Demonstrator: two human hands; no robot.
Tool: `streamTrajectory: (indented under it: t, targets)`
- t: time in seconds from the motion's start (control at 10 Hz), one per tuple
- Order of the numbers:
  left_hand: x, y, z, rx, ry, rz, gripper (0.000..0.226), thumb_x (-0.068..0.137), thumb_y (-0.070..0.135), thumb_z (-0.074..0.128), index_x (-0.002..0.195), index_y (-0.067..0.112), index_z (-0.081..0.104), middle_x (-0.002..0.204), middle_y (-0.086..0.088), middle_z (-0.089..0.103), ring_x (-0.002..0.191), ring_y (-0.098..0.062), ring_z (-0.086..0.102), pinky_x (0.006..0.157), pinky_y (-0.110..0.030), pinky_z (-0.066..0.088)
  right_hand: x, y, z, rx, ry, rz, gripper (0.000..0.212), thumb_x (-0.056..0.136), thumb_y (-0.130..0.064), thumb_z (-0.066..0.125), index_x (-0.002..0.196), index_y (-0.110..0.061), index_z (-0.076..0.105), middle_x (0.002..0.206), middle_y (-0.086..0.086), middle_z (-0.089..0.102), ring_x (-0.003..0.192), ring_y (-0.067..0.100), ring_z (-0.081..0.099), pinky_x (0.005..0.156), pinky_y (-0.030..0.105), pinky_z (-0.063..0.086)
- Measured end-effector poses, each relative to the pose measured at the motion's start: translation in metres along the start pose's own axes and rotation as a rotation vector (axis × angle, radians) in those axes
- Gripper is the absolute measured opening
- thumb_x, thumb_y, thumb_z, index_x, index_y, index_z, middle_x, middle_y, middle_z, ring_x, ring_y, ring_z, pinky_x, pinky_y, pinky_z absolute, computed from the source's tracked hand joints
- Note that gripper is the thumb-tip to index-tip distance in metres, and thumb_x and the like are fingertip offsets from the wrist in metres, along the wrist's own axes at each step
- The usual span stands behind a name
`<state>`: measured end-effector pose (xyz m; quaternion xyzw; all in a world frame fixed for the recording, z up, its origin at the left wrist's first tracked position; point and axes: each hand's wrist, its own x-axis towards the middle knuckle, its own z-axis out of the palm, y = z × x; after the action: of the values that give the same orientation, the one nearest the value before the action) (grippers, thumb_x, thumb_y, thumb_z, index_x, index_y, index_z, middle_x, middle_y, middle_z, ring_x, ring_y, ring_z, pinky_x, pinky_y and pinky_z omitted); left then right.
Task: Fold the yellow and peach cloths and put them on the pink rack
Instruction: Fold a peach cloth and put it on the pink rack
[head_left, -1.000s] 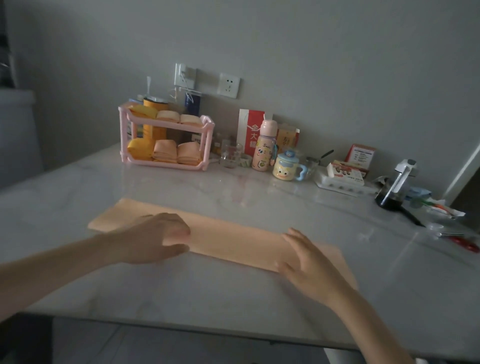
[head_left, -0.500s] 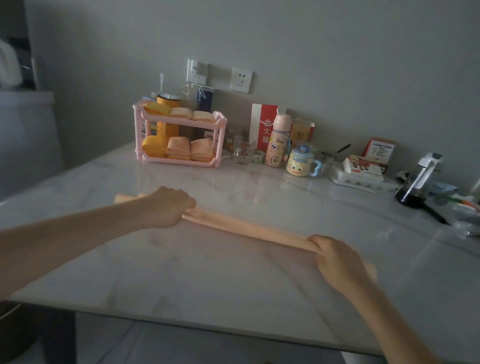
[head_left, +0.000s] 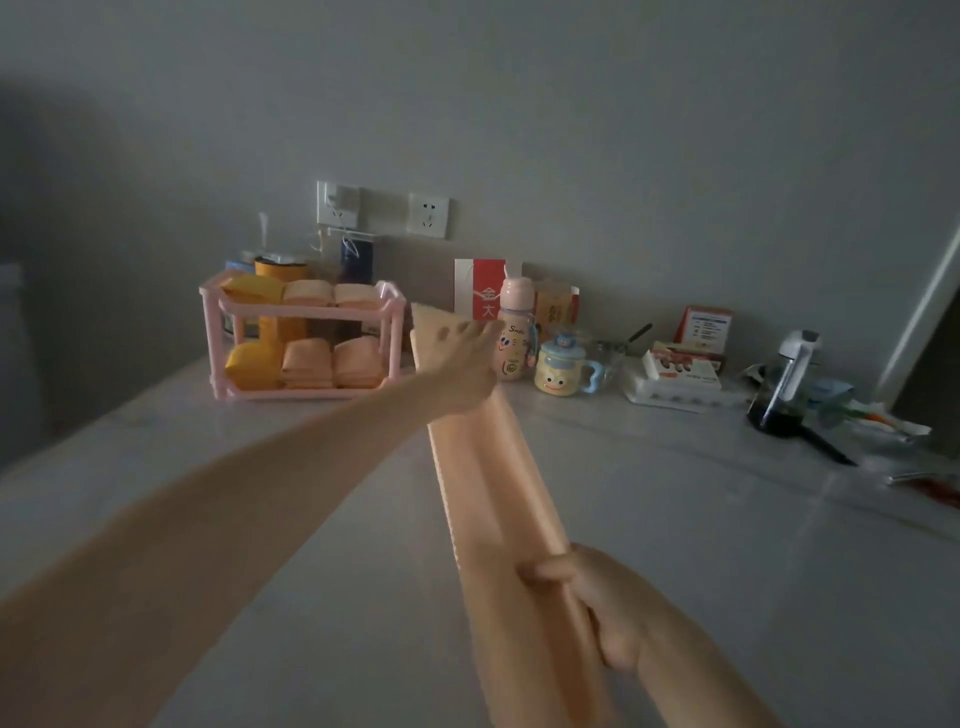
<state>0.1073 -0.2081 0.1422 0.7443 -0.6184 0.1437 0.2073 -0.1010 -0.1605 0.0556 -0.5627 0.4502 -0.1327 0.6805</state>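
Head cam: the long narrow peach cloth strip (head_left: 488, 493) was lying sideways across the glossy marble-look table (head_left: 701, 519) half a second back. Now it's swung round, running from frame centre to bottom middle, pulled taut. Left hand (head_left: 462, 369) grips the far end, and right hand (head_left: 597, 603) is clenched round the near end. Lengthwise fold looks done, end-to-end next I'd guess. Fabric's thin, soft, matte. The pink plastic two-shelf rack (head_left: 396, 332), left of centre, already holds folded squares.

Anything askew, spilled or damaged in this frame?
Nothing spilled or damaged. One oddity: the folded yellow cloth at the left of the pink rack's top shelf lies crooked, unlike the squarely stacked peach piles beside it. The held peach cloth looks intact.
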Motion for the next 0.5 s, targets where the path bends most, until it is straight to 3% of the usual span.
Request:
streamTrajectory:
  t: [0.1, 0.2, 0.3, 0.4, 0.5]
  targets:
    - [-0.066, 0.013, 0.040, -0.066, -0.268, 0.025, 0.048, 0.094, 0.022, 0.042, 0.140, 0.014, 0.030, 0.147, -0.007, 0.031, 0.136, -0.023, 0.025, 0.112, -0.038, 0.017, 0.011, 0.000, 0.001, -0.081, 0.070, 0.044, 0.006, 0.083, 0.000, 0.056, 0.083, 0.002, 0.062, 0.070, 0.016, 0.065, 0.054, 0.021, 0.062, 0.049, 0.020, 0.049]
    - [-0.131, 0.005, 0.059, -0.128, -0.464, 0.032, 0.054, 0.096, 0.041, 0.029, 0.145, 0.019, 0.020, 0.154, 0.001, 0.016, 0.142, -0.016, 0.013, 0.116, -0.037, 0.010, 0.012, 0.001, -0.002, -0.196, 0.072, -0.003, 0.036, 0.070, -0.015, 0.067, 0.103, -0.002, 0.063, 0.092, 0.013, 0.071, 0.074, 0.022, 0.068, 0.062, 0.024, 0.054]
    - [-0.185, 0.019, 0.044, -0.177, -0.544, 0.050, 0.088, 0.072, 0.069, 0.004, 0.147, 0.024, 0.013, 0.156, 0.007, 0.005, 0.143, -0.009, 0.003, 0.116, -0.034, 0.003, 0.000, 0.006, -0.005, -0.415, 0.124, -0.089, 0.025, 0.080, -0.027, 0.068, 0.099, -0.011, 0.061, 0.088, 0.003, 0.069, 0.068, 0.012, 0.064, 0.050, 0.015, 0.047]
    - [-0.211, 0.030, 0.041, -0.163, -0.601, 0.054, 0.090, 0.071, 0.072, -0.005, 0.148, 0.025, 0.006, 0.156, 0.008, 0.002, 0.143, -0.008, 0.000, 0.114, -0.031, -0.003, -0.011, 0.019, -0.003, -0.473, 0.163, -0.162, 0.016, 0.078, -0.017, 0.072, 0.088, -0.013, 0.061, 0.075, -0.001, 0.064, 0.060, 0.008, 0.059, 0.043, 0.013, 0.043]
    - [-0.209, 0.039, 0.050, -0.261, -0.504, 0.076, 0.081, 0.071, 0.058, 0.003, 0.147, 0.028, 0.010, 0.156, 0.011, 0.008, 0.143, -0.006, 0.003, 0.114, -0.030, -0.001, -0.008, 0.022, 0.001, -0.411, 0.177, -0.137, 0.030, 0.074, -0.007, 0.075, 0.100, -0.006, 0.061, 0.078, 0.006, 0.064, 0.058, 0.014, 0.059, 0.041, 0.017, 0.045]
